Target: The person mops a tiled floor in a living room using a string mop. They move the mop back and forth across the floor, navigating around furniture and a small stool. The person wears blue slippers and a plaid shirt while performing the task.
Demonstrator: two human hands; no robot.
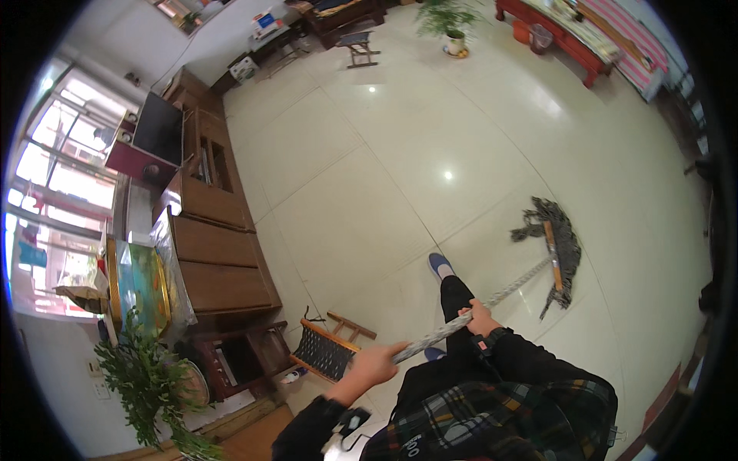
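Note:
A mop [507, 289] with a pale, mottled handle slants across in front of me. My left hand [374, 364] is closed around the handle's upper end. Farther down, my right hand [481, 316] grips the same handle, a dark band on its wrist. The mop's grey strand head [569, 250] lies spread on the tiled floor to my right, fixed to an orange-brown crossbar [553, 256]. My feet in blue shoes stand left of the mop head, one foot forward.
A small folding stool [327, 349] stands by my left hand. Wooden cabinets [219, 269] line the left wall, with a leafy plant [138, 384] nearer. Farther off are another stool [357, 50], a potted plant [455, 42] and a red bench [565, 34] with bins beside it.

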